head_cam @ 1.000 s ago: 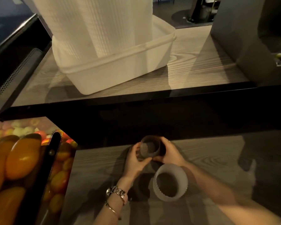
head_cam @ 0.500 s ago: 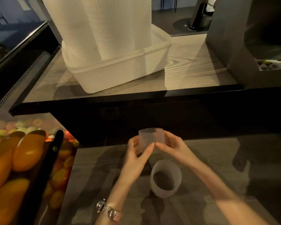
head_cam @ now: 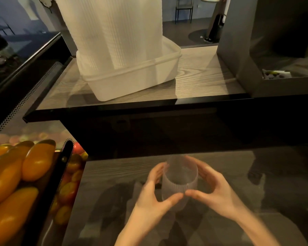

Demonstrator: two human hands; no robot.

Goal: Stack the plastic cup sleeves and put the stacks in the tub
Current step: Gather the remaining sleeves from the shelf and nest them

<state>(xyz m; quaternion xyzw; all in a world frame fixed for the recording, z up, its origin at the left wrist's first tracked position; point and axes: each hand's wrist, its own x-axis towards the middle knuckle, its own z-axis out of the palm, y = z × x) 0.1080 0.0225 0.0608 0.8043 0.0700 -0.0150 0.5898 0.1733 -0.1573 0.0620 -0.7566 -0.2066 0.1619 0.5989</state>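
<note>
Between your left hand (head_cam: 156,194) and right hand (head_cam: 214,189): cup sleeve (head_cam: 179,183). Beyond them, on the upper shelf (head_cam: 203,77): tub (head_cam: 137,82) holding sleeve stacks (head_cam: 112,31).

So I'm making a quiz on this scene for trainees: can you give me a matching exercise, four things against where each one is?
Things:
1. ribbed cup sleeve
2. white tub
3. tall sleeve stacks
4. tomatoes

Places:
A. on the upper wooden shelf
B. standing in the tub
C. lower left, beside the lower counter
D. between the left hand and right hand

Pairs: 1-D, 2-A, 3-B, 4-C
</note>
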